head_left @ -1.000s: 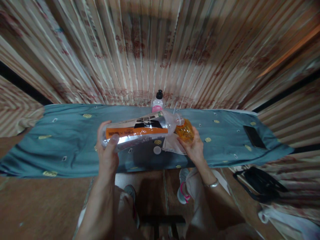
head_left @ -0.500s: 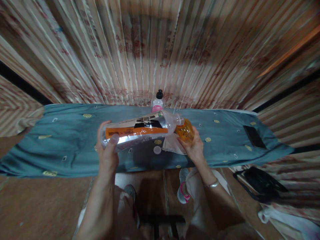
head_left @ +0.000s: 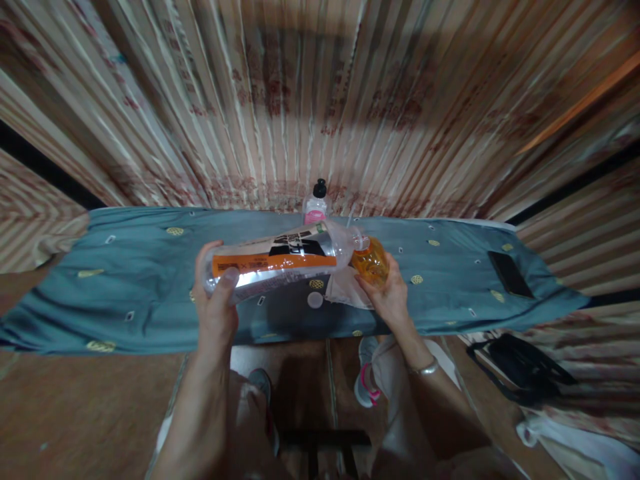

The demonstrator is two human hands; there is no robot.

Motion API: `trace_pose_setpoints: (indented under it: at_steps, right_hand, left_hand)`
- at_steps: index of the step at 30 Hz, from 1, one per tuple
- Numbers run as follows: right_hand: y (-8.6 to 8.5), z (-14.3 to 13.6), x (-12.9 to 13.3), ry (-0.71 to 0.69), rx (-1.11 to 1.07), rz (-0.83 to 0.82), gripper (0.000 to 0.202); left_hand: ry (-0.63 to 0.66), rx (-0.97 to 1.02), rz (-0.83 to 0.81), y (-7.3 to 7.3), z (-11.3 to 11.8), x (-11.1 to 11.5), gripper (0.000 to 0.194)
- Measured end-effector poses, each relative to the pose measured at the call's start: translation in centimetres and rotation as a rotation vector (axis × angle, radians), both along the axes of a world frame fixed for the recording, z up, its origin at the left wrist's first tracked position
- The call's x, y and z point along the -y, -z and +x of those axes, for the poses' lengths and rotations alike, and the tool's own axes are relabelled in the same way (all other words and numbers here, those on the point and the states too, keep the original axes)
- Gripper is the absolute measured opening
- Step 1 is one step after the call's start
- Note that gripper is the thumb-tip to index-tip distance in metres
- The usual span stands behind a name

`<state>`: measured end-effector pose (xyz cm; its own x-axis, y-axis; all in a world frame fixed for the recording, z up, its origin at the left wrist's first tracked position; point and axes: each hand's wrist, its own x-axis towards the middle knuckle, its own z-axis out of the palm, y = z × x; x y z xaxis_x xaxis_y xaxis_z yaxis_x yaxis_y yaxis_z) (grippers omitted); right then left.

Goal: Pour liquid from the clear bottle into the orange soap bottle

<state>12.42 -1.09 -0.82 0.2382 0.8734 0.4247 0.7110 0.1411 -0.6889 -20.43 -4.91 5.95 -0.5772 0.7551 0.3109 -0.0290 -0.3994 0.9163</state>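
Note:
A large clear plastic bottle (head_left: 280, 260) with an orange, black and silver label lies nearly level in the air, its neck pointing right. My left hand (head_left: 217, 290) is wrapped round its base end. My right hand (head_left: 387, 290) holds a small container of amber liquid (head_left: 371, 261) at the big bottle's mouth. Whether the two openings touch is too small to tell. Below them on the cloth lie a round white cap (head_left: 315, 299) and a crumpled whitish cloth or bag (head_left: 347, 289).
Behind the big bottle stands a clear bottle with a black top and pink label (head_left: 315, 215). A dark phone (head_left: 510, 274) lies at the right of the teal tablecloth (head_left: 150, 287). A black bag (head_left: 523, 367) is on the floor at right, and pleated curtains (head_left: 300, 100) hang behind.

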Motion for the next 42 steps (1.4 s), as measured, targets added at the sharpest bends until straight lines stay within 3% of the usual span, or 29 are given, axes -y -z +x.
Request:
trace_pose_setpoints:
  at_steps: [6,12,33,42]
  right_hand:
    - [-0.03,-0.04,0.06,-0.008,0.009,0.003,0.092]
    - [0.09,0.06,-0.03,-0.004,0.022,0.022,0.091]
    - [-0.26,0.01,0.06,-0.007,0.001,-0.008,0.095]
    - [-0.11,-0.04,-0.02,0.008,-0.016,-0.012,0.094]
  left_hand:
    - [0.008,0.051,-0.01,0.14,-0.11,-0.05,0.075]
    - [0.006,-0.033,-0.006,0.42,-0.25,-0.02,0.067]
    - [0.008,0.063,0.013,-0.11,0.1,-0.03,0.069]
    - [0.004,-0.009,0.007,0.31,-0.09,-0.07,0.066]
